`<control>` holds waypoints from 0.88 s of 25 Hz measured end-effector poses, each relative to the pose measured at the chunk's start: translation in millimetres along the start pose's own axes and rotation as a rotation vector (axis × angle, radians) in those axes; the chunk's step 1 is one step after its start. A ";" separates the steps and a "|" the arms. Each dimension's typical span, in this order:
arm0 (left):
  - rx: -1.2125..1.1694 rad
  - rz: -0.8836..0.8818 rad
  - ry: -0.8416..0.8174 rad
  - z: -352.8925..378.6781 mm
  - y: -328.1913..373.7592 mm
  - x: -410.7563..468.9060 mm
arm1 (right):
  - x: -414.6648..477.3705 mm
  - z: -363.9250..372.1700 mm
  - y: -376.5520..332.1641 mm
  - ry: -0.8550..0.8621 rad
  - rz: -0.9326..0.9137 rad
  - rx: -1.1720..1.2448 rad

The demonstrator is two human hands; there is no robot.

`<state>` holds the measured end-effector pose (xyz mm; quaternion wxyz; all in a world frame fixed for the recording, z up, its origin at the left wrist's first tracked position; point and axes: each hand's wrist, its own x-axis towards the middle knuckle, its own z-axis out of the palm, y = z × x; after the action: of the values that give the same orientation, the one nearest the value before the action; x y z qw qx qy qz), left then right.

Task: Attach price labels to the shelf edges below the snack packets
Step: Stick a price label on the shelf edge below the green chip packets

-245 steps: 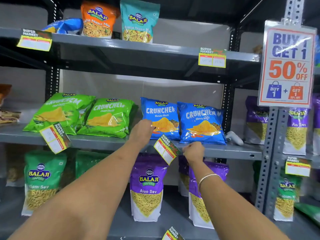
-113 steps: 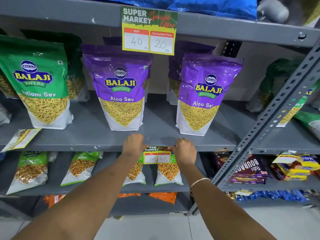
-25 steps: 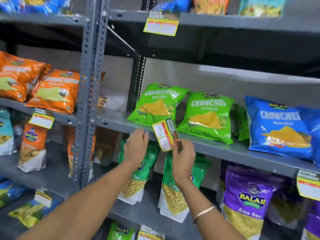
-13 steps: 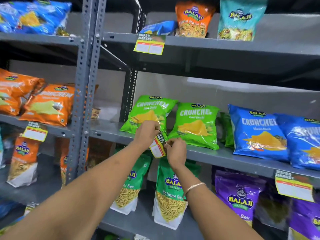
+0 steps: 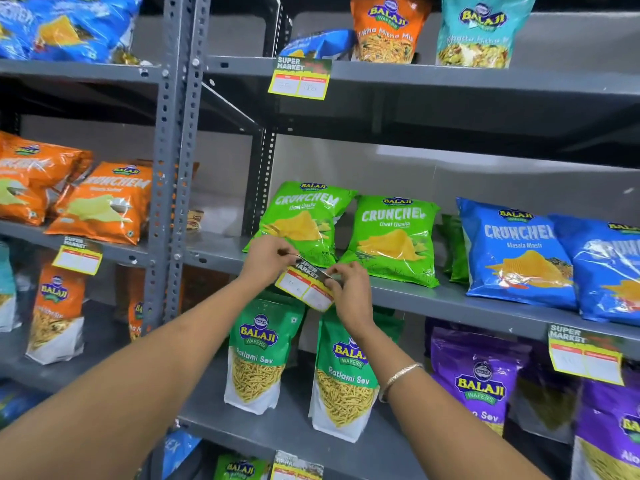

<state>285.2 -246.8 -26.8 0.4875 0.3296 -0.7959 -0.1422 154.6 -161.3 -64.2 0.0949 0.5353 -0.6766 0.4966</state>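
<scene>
- Half a second back the price label (image 5: 306, 287) hung nearly upright between the hands; now it has swung closer to level, tilted down to the right, against the front edge of the middle shelf (image 5: 450, 301).
- Left hand (image 5: 266, 259) is pinched shut on the label's top left corner, thumb and fingertips closed over the dark "Super Market" strip.
- Right hand (image 5: 349, 292) is closed on the label's right end, fingers curled over its upper edge; a thin bangle (image 5: 401, 374) sits on that wrist.
- Just above the label, two green chip packets (image 5: 391, 240) lean on the middle shelf, with blue chip packets (image 5: 516, 254) further right.
- Below the hands stand two green sev pouches (image 5: 258, 351), and purple pouches (image 5: 478, 375) to their right.
- Other labels already hang on shelf edges: one on the top shelf (image 5: 300, 79), one at the left under the orange packets (image 5: 79, 256), and one at the right (image 5: 585, 355) under the blue packets.
- Whether the held label is stuck to the shelf edge or only pressed there, I cannot tell.
</scene>
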 end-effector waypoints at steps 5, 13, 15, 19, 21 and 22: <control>-0.165 -0.221 -0.001 25.1 -15.3 -13.4 | -9.3 -13.3 8.5 0.049 0.217 0.323; -0.174 -0.248 0.060 48.1 -2.3 -17.1 | -0.5 -17.5 11.7 0.113 0.250 0.011; -0.169 -0.246 0.062 48.3 -4.1 -15.1 | -1.6 -15.1 11.6 0.106 0.262 0.012; -0.162 -0.240 0.034 52.2 -13.2 -11.1 | 0.1 -13.1 11.5 0.123 0.270 0.020; -0.178 -0.258 0.012 52.8 -16.8 -9.1 | 0.9 -13.2 11.8 0.136 0.256 0.023; -0.187 -0.271 0.005 52.6 -17.1 -8.7 | 1.1 -12.5 12.1 0.133 0.250 0.015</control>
<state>248.7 -258.7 -67.6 0.4942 0.3875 -0.7264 -0.2793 139.2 -153.1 -64.2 0.0729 0.4132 -0.7265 0.5442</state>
